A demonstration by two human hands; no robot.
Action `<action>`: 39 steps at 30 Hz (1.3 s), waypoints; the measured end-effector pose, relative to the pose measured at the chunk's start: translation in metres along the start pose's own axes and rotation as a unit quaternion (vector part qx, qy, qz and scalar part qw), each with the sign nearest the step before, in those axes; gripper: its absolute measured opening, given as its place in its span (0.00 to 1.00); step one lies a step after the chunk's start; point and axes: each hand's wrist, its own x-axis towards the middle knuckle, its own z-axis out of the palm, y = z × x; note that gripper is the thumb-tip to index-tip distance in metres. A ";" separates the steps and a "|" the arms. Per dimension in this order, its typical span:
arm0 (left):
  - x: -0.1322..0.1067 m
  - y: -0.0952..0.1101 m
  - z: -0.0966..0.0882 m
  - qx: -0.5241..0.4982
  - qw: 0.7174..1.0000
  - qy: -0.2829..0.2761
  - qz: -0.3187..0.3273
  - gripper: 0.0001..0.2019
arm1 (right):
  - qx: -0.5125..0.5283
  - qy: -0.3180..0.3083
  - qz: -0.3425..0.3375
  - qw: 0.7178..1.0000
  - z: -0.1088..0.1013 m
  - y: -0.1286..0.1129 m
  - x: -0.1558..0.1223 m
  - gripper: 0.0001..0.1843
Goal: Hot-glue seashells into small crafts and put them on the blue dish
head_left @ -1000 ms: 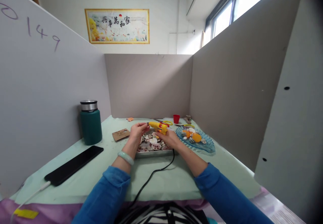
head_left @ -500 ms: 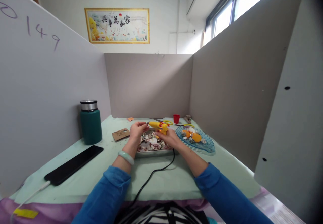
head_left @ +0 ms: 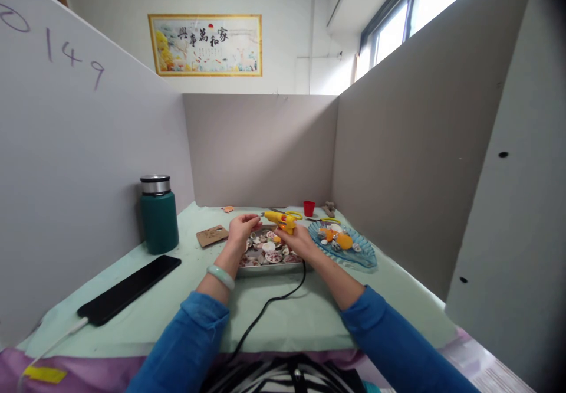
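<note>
My right hand (head_left: 297, 241) is wrapped round a yellow hot glue gun (head_left: 279, 220), whose nozzle points left. A black cord (head_left: 270, 301) runs from it toward me across the table. My left hand (head_left: 242, 229) is pinched just left of the nozzle; what its fingertips hold is too small to make out. Below both hands lies a metal tray (head_left: 274, 270) filled with seashells (head_left: 273, 256). To the right, a blue scalloped dish (head_left: 369, 257) carries orange pieces (head_left: 344, 241) and several shells.
A green bottle (head_left: 160, 219) and a black phone (head_left: 130, 290) on a cable are at the left. Brown card (head_left: 212, 236) lies beside the tray. Behind stand a red cup (head_left: 309, 208) and yellow-handled scissors (head_left: 294, 215). Partitions (head_left: 260, 151) enclose the table.
The glue gun has shifted slightly right, its nozzle drawing a little away from my left fingertips. My left hand has hardly moved.
</note>
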 end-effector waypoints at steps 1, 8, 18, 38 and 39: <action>0.000 0.000 0.000 -0.002 1.000 -0.001 -0.001 0.10 | -0.003 0.001 0.002 1.000 0.000 0.000 0.000 0.16; 0.002 -0.002 -0.001 -0.002 1.000 0.002 0.012 0.10 | 0.015 -0.019 0.005 1.000 0.000 -0.002 0.000 0.19; 0.001 0.000 -0.001 0.014 0.999 0.020 0.032 0.11 | 0.001 -0.028 0.012 1.000 0.001 0.002 0.000 0.18; -0.001 0.001 -0.002 -0.015 1.000 0.005 0.015 0.12 | -0.006 -0.031 0.010 0.999 0.001 0.002 -0.001 0.19; -0.001 0.002 -0.002 -0.013 1.000 0.003 0.014 0.12 | -0.009 -0.031 0.013 0.999 0.001 0.001 -0.001 0.19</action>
